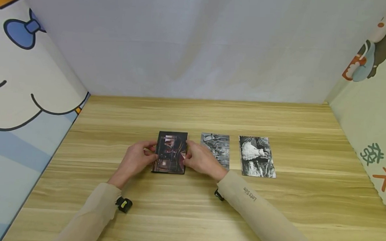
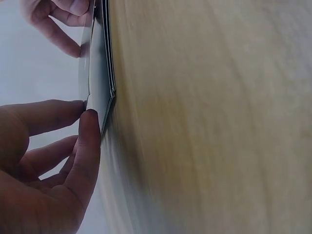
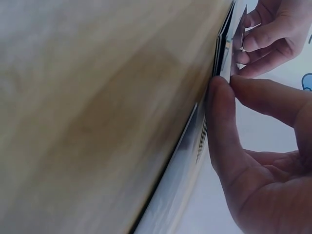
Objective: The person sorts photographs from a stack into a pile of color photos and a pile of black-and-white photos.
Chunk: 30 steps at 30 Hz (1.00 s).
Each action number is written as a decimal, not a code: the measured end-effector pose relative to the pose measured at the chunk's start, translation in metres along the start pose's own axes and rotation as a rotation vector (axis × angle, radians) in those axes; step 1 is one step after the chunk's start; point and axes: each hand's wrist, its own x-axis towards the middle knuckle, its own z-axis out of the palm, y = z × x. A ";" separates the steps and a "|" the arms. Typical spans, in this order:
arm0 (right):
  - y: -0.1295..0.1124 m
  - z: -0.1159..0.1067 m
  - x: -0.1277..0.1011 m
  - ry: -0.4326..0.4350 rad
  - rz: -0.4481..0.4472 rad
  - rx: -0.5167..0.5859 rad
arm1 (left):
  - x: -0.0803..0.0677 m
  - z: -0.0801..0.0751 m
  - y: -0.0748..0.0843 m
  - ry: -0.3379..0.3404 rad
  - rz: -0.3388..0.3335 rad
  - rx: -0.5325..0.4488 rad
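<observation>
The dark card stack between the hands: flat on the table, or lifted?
Flat. The stack lies on the table; left hand and right hand pinch its side edges.

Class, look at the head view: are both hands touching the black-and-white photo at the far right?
No: both hands hold the dark card stack; that photo lies untouched.

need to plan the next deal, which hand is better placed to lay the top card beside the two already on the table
Right. The right hand pinches the stack on the side facing the middle card; the left hand is on the far side.
</observation>
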 end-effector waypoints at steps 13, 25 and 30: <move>0.000 0.000 0.003 -0.014 0.024 0.015 | 0.002 0.001 -0.001 -0.029 0.018 0.015; -0.001 0.001 0.004 -0.018 0.041 0.002 | 0.003 0.002 0.001 -0.036 0.017 0.069; -0.001 0.001 0.004 -0.020 0.041 0.001 | 0.002 0.001 0.001 -0.032 0.013 0.083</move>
